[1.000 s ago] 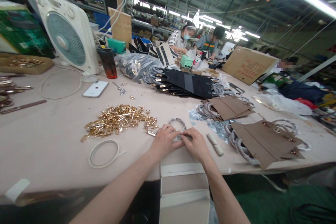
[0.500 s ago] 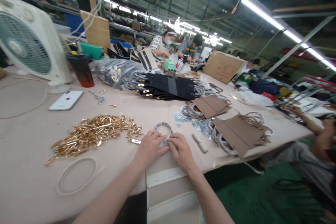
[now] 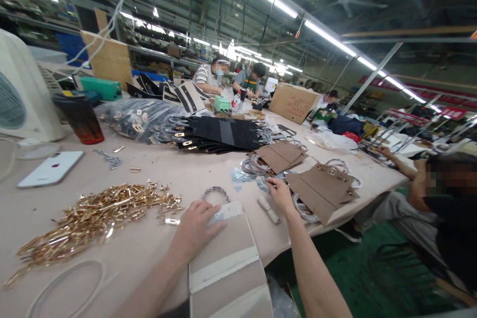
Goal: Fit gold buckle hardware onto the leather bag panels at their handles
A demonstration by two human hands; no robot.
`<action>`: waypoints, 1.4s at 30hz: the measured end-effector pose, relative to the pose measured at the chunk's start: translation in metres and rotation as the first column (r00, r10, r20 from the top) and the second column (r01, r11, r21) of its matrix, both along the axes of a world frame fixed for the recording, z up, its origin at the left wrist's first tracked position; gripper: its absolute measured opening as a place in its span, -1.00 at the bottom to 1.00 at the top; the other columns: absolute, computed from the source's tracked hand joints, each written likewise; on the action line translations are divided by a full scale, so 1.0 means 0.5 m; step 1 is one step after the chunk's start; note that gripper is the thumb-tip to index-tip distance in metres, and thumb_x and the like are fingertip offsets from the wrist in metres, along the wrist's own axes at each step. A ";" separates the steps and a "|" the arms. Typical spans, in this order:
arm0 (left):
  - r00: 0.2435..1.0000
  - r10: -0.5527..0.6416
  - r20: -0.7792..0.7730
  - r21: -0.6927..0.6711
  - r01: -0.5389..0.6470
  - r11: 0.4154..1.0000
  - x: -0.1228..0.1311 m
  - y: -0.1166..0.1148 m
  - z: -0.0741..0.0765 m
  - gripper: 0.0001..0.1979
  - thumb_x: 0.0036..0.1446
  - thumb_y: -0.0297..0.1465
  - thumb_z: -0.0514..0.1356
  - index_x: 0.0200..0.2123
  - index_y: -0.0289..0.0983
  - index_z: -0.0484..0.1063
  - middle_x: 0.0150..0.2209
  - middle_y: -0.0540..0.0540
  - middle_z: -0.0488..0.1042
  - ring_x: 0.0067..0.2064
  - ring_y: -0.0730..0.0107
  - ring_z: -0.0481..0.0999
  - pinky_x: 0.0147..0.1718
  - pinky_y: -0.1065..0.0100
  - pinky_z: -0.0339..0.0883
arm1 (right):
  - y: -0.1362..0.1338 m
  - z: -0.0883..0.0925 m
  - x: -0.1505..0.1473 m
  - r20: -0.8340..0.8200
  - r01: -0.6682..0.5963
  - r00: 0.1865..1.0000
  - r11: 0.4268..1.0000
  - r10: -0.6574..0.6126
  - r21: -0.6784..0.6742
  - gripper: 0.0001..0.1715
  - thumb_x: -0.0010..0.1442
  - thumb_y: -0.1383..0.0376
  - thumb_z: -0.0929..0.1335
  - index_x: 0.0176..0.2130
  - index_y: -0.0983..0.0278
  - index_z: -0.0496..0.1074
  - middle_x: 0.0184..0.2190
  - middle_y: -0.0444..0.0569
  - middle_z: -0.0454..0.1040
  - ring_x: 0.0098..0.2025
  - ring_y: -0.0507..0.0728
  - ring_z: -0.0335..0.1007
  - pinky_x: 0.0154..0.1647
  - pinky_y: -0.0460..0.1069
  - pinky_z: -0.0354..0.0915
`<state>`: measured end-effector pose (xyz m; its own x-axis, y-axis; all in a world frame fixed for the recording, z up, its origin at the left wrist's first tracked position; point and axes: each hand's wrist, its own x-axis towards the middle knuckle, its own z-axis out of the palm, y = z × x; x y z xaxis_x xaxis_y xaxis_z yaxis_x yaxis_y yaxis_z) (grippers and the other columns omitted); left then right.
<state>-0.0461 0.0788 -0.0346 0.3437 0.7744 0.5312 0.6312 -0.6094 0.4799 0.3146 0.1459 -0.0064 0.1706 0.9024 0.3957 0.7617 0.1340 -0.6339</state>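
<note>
My left hand lies flat with fingers apart on the far end of a beige panel that has pale strips across it. Just beyond those fingers a plastic-wrapped loop handle curves up from the panel's end. Off to the right, my right hand is over the edge of a scatter of bluish clear film pieces, thumb and fingertips pinched together. Whatever may be between them is too small to make out. A gold metal plate sits beside my left hand.
Gold hardware is heaped on the left, near a phone and a dark tumbler. Brown bag panels with wrapped handles lie right of a small roll. Black panels are stacked behind. A co-worker sits at right.
My right hand has left the panel's end and moved right to the film pieces. My left hand has flattened on the panel, which now shows more fully. The view has swung right.
</note>
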 end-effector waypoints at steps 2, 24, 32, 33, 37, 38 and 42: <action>1.000 -0.004 0.010 0.002 0.004 1.000 0.000 0.000 0.001 -0.60 0.23 -0.13 0.36 0.10 -0.11 0.57 -0.08 -0.11 0.58 0.06 0.06 0.46 0.06 0.04 0.45 | 0.014 -0.006 0.000 0.071 -0.024 0.997 0.999 0.026 -0.036 -0.74 0.21 0.26 0.37 -0.17 0.22 0.65 -0.13 0.06 0.67 -0.02 0.23 0.56 0.16 0.19 0.36; 1.000 -0.003 0.003 -0.055 0.003 0.999 0.002 -0.019 0.019 -0.54 0.19 -0.16 0.40 0.12 -0.15 0.55 -0.04 -0.15 0.55 0.09 0.06 0.41 0.11 0.01 0.42 | 0.070 -0.053 0.049 0.305 0.038 0.950 0.940 0.072 -0.340 -0.77 0.19 0.26 0.46 -0.14 0.25 0.65 -0.19 0.05 0.65 -0.15 0.17 0.51 -0.05 -0.01 0.30; 1.000 -0.023 -0.020 -0.035 0.023 0.999 -0.001 -0.031 0.024 -0.52 0.17 -0.14 0.41 0.12 -0.18 0.55 -0.03 -0.17 0.55 0.10 0.05 0.42 0.12 0.02 0.41 | 0.052 -0.063 0.036 0.292 0.065 0.956 0.954 0.025 -0.293 -0.89 0.24 0.28 0.42 -0.25 0.26 0.58 -0.26 0.04 0.63 -0.20 0.18 0.50 -0.10 0.01 0.28; 0.999 -0.027 -0.028 -0.035 0.026 0.999 -0.001 -0.033 0.023 -0.51 0.16 -0.14 0.41 0.11 -0.17 0.55 -0.02 -0.16 0.55 0.10 0.05 0.42 0.12 0.02 0.41 | 0.050 -0.063 0.032 0.287 0.072 0.958 0.958 0.012 -0.279 -0.88 0.25 0.29 0.41 -0.23 0.26 0.58 -0.25 0.06 0.63 -0.19 0.19 0.50 -0.09 0.02 0.28; 0.996 0.006 -0.088 -0.046 -0.010 0.999 0.001 -0.046 0.032 -0.53 0.16 -0.15 0.41 0.11 -0.15 0.54 0.01 -0.15 0.56 0.15 0.02 0.41 0.18 -0.03 0.34 | 0.035 -0.060 0.018 0.245 0.096 0.968 0.975 -0.045 -0.201 -0.82 0.28 0.32 0.34 -0.21 0.27 0.57 -0.21 0.13 0.61 -0.13 0.23 0.48 0.00 0.06 0.27; 0.994 0.026 -0.109 -0.042 -0.030 0.999 0.003 -0.050 0.038 -0.54 0.15 -0.16 0.41 0.10 -0.13 0.54 0.04 -0.15 0.55 0.20 -0.01 0.39 0.22 -0.07 0.29 | 0.031 -0.059 0.015 0.228 0.101 0.972 0.979 -0.059 -0.176 -0.80 0.29 0.31 0.32 -0.22 0.27 0.56 -0.20 0.15 0.60 -0.10 0.24 0.47 0.03 0.08 0.26; 0.977 0.059 -0.206 -0.018 -0.064 0.998 0.031 -0.065 0.067 -0.52 0.13 -0.27 0.39 0.13 -0.13 0.50 0.27 -0.15 0.42 0.39 -0.11 0.18 0.38 -0.17 0.02 | 0.011 -0.045 0.002 0.126 0.117 0.986 0.991 -0.108 -0.068 -0.73 0.30 0.23 0.27 -0.18 0.28 0.53 -0.14 0.18 0.56 -0.01 0.28 0.41 0.12 0.14 0.25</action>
